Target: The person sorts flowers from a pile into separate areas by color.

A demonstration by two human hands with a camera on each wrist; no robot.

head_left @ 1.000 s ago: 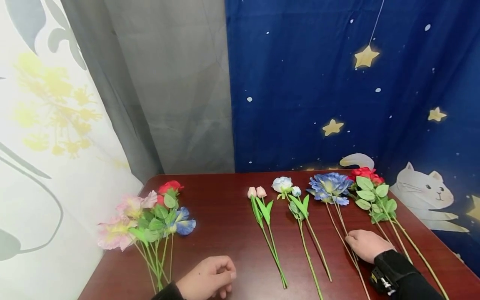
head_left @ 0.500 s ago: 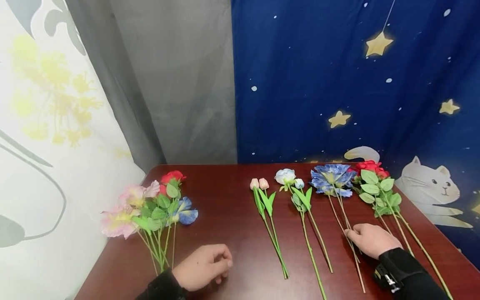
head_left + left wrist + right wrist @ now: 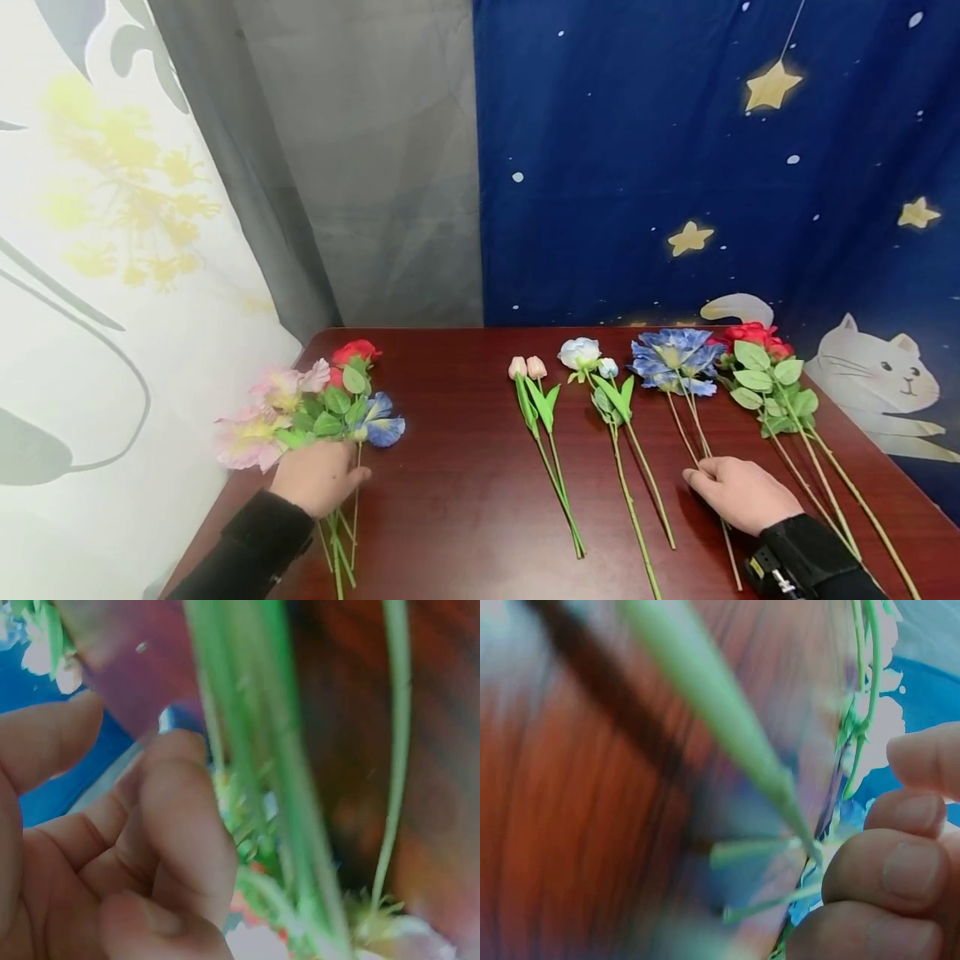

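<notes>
On the left, my left hand [image 3: 318, 477] reaches over the stems of a mixed bunch of artificial flowers [image 3: 337, 421] with pink, red and blue blooms. In the left wrist view, loosely bent fingers [image 3: 184, 817] lie beside the bunch's green stems [image 3: 255, 712], not wrapped round them. On the right, my right hand [image 3: 742, 493] pinches the thin stems of the blue flowers [image 3: 675, 360] partway down. Curled fingers [image 3: 885, 870] meet a pale green stem [image 3: 720, 705] in the right wrist view; the thumb's contact is hidden there.
Between the hands lie two pink tulips [image 3: 536, 368] and a white-blue flower [image 3: 580, 354] with a small blue tulip [image 3: 608, 367]. Red roses [image 3: 753, 335] with long stems lie right of my right hand. Curtains hang behind the dark red table [image 3: 442, 400].
My left hand has moved left and forward from bare table onto the mixed bunch's stems. My right hand stays at the blue flowers' stems. The head view has shifted slightly.
</notes>
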